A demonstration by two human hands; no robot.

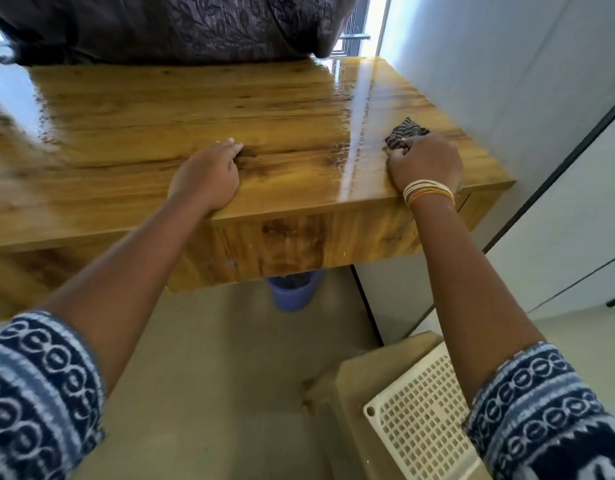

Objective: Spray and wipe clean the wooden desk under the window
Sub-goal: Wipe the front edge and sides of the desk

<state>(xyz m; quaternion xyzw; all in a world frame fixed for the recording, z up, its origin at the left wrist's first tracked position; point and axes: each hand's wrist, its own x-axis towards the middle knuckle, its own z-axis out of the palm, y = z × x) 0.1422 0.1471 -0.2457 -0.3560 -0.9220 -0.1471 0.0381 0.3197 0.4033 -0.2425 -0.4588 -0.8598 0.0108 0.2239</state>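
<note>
Table (202, 109): glossy yellow-brown wood grain, wet sheen at right. Right hand (425, 161) grip bunches striped cloth (403, 133). Left hand (207, 176) rests flat, fingers relaxed.

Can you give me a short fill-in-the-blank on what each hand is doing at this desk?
1. The right hand grips a striped ____ on the wooden desk.
2. The left hand rests on the desk and holds ____.
3. Under the desk stands a ____ bucket.
4. Bangles circle the ____ wrist.

Missing words: cloth; nothing; blue; right
</note>
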